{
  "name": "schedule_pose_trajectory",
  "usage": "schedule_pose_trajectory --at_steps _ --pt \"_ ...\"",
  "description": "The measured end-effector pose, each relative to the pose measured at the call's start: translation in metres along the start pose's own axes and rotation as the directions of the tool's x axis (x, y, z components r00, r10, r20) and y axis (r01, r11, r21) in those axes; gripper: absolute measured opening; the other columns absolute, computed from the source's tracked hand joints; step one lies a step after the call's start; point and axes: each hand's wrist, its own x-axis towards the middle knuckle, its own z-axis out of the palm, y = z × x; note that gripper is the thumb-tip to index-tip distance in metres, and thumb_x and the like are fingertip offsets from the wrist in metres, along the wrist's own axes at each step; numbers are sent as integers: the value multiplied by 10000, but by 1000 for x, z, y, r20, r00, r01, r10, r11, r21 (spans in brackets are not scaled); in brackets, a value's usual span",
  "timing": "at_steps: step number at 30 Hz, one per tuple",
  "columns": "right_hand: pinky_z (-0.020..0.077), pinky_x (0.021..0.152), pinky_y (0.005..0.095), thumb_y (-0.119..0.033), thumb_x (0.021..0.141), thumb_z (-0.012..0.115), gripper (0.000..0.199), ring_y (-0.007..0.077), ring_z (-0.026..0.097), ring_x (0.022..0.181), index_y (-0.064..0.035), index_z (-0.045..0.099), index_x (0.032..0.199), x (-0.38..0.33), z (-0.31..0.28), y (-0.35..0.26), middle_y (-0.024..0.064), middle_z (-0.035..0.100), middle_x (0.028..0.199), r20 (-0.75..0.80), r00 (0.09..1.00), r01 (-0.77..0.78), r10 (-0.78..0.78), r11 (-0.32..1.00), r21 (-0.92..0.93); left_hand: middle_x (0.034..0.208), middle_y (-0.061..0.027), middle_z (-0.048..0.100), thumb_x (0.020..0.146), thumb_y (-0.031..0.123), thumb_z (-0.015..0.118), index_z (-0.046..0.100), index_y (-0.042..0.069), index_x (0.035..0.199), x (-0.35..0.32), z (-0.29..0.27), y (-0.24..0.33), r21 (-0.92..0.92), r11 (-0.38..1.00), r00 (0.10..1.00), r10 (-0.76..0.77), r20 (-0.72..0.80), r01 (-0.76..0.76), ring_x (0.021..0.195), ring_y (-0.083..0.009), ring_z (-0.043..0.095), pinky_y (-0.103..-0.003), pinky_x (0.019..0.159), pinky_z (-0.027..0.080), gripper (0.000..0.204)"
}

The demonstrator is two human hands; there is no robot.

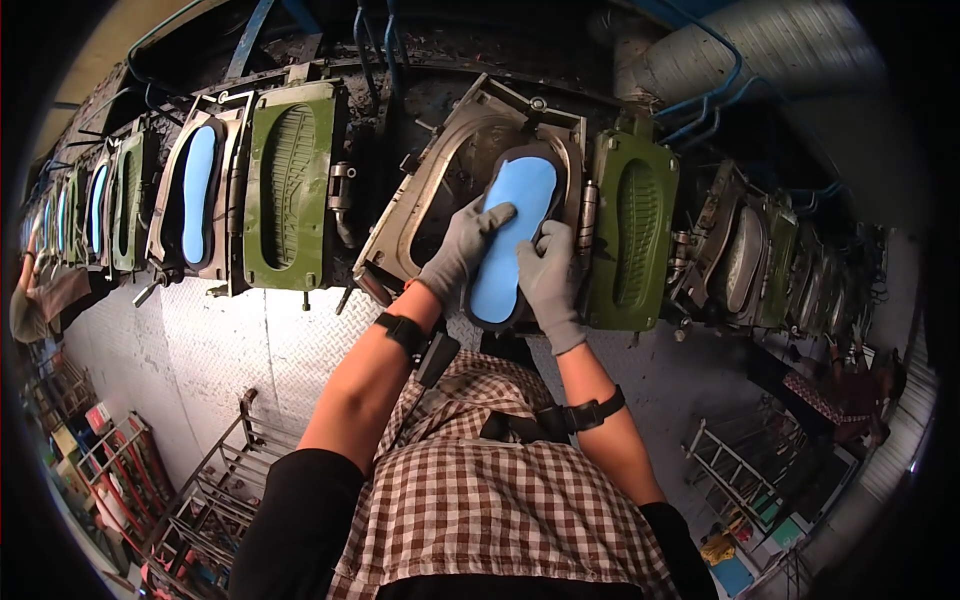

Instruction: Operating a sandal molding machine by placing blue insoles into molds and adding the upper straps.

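Observation:
In front of me I hold a shoe sole (512, 240), light blue on its upper face with a dark rim around it. It is tilted, its top end leaning right, over an open metal mould frame (405, 225). My gloved left hand (460, 245) grips its left edge, thumb lying on the blue face. At the right edge, my gloved right hand (550, 275) is closed with bent fingers; the underside of its grip is hidden. A green mould plate (632, 235) with a ribbed sole-shaped hollow is hinged just right of the frame.
More moulds line both sides, including a left one holding a blue insole (199, 195) and a green plate (290, 190). Metal racks (225, 490) stand behind on the left, another (735, 470) on the right. Other people (850, 395) are at both far ends. A large duct (760, 60) hangs above.

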Motion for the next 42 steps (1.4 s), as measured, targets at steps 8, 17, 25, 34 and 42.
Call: schedule_pose_trajectory --at_steps 8,17,25,34,42 --pt "497 658 445 -144 852 648 368 345 622 712 -111 522 1196 38 -21 -1 106 607 742 -23 985 167 -171 977 -133 1165 -119 662 927 217 682 428 56 1478 24 27 -12 206 940 939 307 -159 -272 1005 -176 634 -319 840 537 628" --pt "337 1089 499 -251 858 650 170 274 601 1088 -161 703 992 70 -6 -77 53 679 1037 374 528 847 -762 501 -175 1508 -352 289 964 321 483 313 148 1535 -3 35 -84 999 -43 803 594 50 -30 1417 -481 287 -543 1135 299 620" --pt "192 1159 597 -249 905 530 242 238 601 1148 -171 713 1043 120 29 -78 49 696 1059 685 630 776 -367 264 -572 1404 -181 493 742 115 660 654 141 1183 -119 18 -11 972 -121 820 522 235 -201 1379 -432 365 -621 1154 176 442" --pt "301 1122 509 -187 845 620 193 292 585 1114 -159 675 1028 119 22 -42 73 668 1064 353 623 767 -698 633 -104 936 -95 644 727 -34 579 697 117 946 -181 -85 9 969 -236 869 463 175 -69 903 -326 609 -424 788 478 290" --pt "410 1079 408 -99 882 615 481 331 531 1234 -86 554 1359 98 -1 -16 168 579 1309 217 692 691 -688 719 73 880 -96 618 869 73 561 670 96 1023 -162 9 -66 891 -151 851 264 454 -429 893 -242 604 -367 835 482 190"
